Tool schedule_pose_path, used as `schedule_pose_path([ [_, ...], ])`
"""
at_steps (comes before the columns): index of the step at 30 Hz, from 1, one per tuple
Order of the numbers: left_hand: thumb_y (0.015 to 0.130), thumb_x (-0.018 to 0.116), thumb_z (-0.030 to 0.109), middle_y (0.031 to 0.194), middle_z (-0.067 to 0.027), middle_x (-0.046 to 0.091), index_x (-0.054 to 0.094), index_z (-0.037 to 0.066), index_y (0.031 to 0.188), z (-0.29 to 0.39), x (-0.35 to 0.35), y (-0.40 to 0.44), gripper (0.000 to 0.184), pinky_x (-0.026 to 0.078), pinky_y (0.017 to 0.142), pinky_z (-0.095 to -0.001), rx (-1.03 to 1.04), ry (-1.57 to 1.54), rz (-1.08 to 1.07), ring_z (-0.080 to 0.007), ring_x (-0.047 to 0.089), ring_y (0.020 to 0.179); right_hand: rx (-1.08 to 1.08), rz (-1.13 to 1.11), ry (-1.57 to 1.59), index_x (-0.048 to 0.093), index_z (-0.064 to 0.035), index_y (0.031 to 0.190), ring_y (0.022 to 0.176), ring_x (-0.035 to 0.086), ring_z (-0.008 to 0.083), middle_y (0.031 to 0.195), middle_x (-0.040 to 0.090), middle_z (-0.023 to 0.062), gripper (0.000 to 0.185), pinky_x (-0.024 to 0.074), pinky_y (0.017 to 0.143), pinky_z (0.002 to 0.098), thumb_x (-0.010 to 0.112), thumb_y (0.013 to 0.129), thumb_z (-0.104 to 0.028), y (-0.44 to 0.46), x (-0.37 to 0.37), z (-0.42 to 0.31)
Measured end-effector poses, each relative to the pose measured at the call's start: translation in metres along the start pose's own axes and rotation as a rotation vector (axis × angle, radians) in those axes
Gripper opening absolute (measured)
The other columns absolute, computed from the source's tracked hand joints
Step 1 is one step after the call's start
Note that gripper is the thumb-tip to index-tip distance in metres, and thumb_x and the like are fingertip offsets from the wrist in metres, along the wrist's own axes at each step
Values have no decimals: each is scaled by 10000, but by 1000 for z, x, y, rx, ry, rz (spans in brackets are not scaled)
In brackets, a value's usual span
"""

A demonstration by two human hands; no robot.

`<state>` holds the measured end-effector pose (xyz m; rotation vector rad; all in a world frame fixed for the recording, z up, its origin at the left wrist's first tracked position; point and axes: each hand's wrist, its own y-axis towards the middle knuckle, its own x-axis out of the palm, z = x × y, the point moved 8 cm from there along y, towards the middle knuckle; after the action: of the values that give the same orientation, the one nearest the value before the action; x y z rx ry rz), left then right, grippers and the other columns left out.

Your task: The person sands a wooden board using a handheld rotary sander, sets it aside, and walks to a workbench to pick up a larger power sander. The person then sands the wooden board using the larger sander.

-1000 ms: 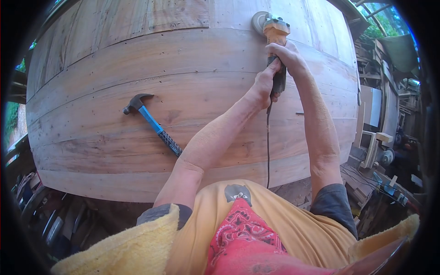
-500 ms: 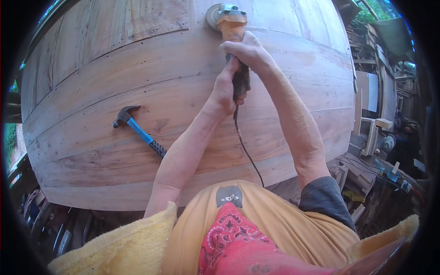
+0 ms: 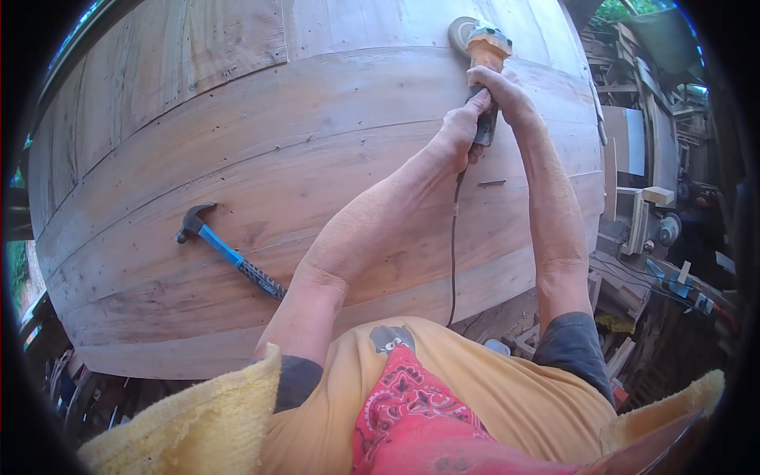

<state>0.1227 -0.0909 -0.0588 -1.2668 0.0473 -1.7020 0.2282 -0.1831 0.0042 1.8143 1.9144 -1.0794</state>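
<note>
Both of my hands are wrapped around an angle grinder (image 3: 488, 49) with an orange front body and a dark rear handle. My right hand (image 3: 507, 87) grips it just behind the gear head, and my left hand (image 3: 467, 131) closes on the rear handle. The round disc (image 3: 462, 37) meets or hovers over the planks at the far side; contact cannot be told. A dark cord (image 3: 454, 245) runs from the handle back toward my body. Beneath everything lies a broad wooden plank surface (image 3: 317, 150).
A claw hammer (image 3: 229, 252) with a blue handle lies on the planks at left. A thin dark nail-like piece (image 3: 492, 183) lies near my right forearm. Beyond the right edge are stacked boards (image 3: 633, 142) and a bench grinder-like wheel (image 3: 670, 229). Scrap wood (image 3: 625, 356) lies lower right.
My hands and the angle grinder have moved to the right across the planks. The cord has swung with them, and the thin dark piece now shows between my forearms.
</note>
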Motion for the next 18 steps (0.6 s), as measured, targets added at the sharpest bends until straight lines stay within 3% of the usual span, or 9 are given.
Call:
schedule_pose_path([
  [3,986,552,736,620,-27,538,571,185,860,10,-32,-18,566,270,408,-313,137,-83,42,-139,414,431,-218,-167,-65,775,51,933,797,696,226,846,738,141,569,536,719,360,765,760,-491,13,44,-33],
  [5,993,521,748,653,-47,557,568,186,916,29,-66,-52,569,280,403,-294,173,-128,55,-133,428,435,-208,-231,-117,762,43,912,782,679,208,823,721,125,508,540,712,357,765,759,-442,4,93,-74],
  [6,996,512,750,668,-56,566,569,186,941,36,-86,-77,570,281,403,-293,207,-156,84,-134,433,436,-104,-243,-139,750,32,888,770,656,186,801,701,100,437,536,708,350,766,763,-386,-14,118,-101],
  [8,1001,505,747,682,-65,573,568,185,979,32,-106,-101,566,284,402,-294,214,-165,98,-136,439,439,-169,-263,-45,755,94,902,795,719,251,813,742,186,571,574,740,390,767,743,-454,-25,146,-103],
  [9,1004,502,745,689,-70,577,568,184,999,25,-111,-111,564,285,401,-295,212,-179,106,-136,443,441,-156,-289,-26,748,104,897,804,730,258,818,747,186,552,580,751,386,769,738,-424,-34,157,-106],
  [13,1010,501,733,696,-72,584,569,186,1022,13,-109,-123,552,292,399,-297,226,-213,96,-141,448,444,-153,-368,3,756,84,908,821,726,228,858,747,168,511,576,751,372,772,739,-398,-53,162,-106],
  [16,1005,517,732,687,-67,583,569,187,992,9,-91,-108,548,305,399,-297,184,-213,118,-144,449,441,-107,-301,-34,717,3,904,762,628,152,818,677,52,364,518,704,329,762,785,-338,-42,141,-92],
  [18,995,532,739,671,-60,575,570,189,961,14,-87,-97,553,306,402,-297,157,-173,93,-146,447,439,-81,-271,-2,720,2,910,769,629,158,823,678,52,378,516,711,327,763,784,-351,-34,130,-85],
])
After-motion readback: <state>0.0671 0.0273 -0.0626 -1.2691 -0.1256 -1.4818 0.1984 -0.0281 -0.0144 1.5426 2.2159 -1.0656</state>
